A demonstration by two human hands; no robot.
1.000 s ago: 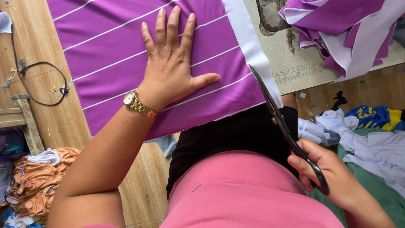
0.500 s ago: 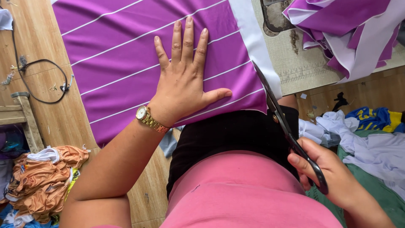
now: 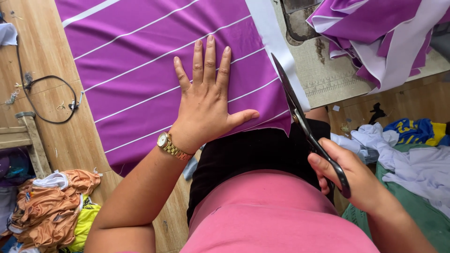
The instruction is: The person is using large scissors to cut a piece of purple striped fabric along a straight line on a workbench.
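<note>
The left hand (image 3: 206, 110) lies flat, fingers spread, holding nothing, pressing the purple white-striped fabric (image 3: 154, 61) onto the wooden surface (image 3: 42, 61). The right hand (image 3: 349, 175) grips black scissors (image 3: 304, 126) — blades seemingly closed, though hard to tell — at the fabric's white edge band (image 3: 274, 42), beside cut purple pieces (image 3: 375, 28).

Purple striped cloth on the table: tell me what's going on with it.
A person presses the left hand flat on the purple cloth spread over the wooden table. The right hand holds black scissors, blades lying along the cloth's right side beside its white band. More purple pieces lie piled at the upper right.
</note>
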